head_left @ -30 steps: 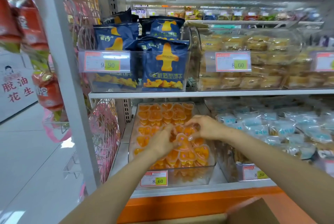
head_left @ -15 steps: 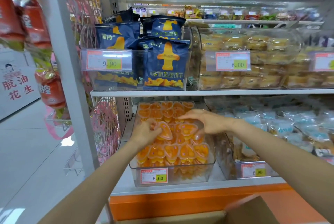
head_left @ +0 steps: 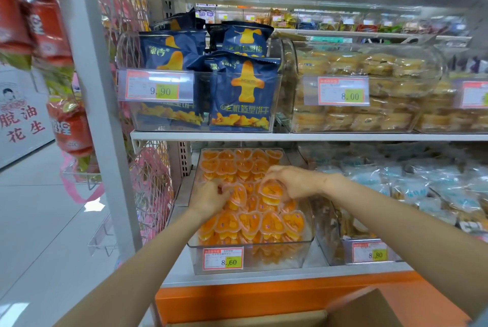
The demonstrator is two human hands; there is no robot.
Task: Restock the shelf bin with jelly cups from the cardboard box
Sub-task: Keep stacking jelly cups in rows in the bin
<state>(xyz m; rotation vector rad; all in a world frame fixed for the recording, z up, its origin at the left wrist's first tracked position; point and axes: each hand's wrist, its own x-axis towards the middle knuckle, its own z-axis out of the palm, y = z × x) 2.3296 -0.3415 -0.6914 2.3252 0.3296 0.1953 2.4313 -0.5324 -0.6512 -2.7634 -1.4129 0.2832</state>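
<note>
Bright, even overhead store light; shadows soft.
Glare patch on floor (head_left: 92, 206), frame left. Right and upper edges blurred. Shelf post (head_left: 100, 115) leans, wide-angle distortion.

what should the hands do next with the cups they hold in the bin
Probably lower both into the middle and let go: the left hand and right hand each pinch a jelly cup at the middle of the clear bin, whose front and back rows look filled.

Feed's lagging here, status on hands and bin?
Left hand pinching a jelly cup, right hand gripping another. Bin heaped to rim. Nothing in the way.
</note>
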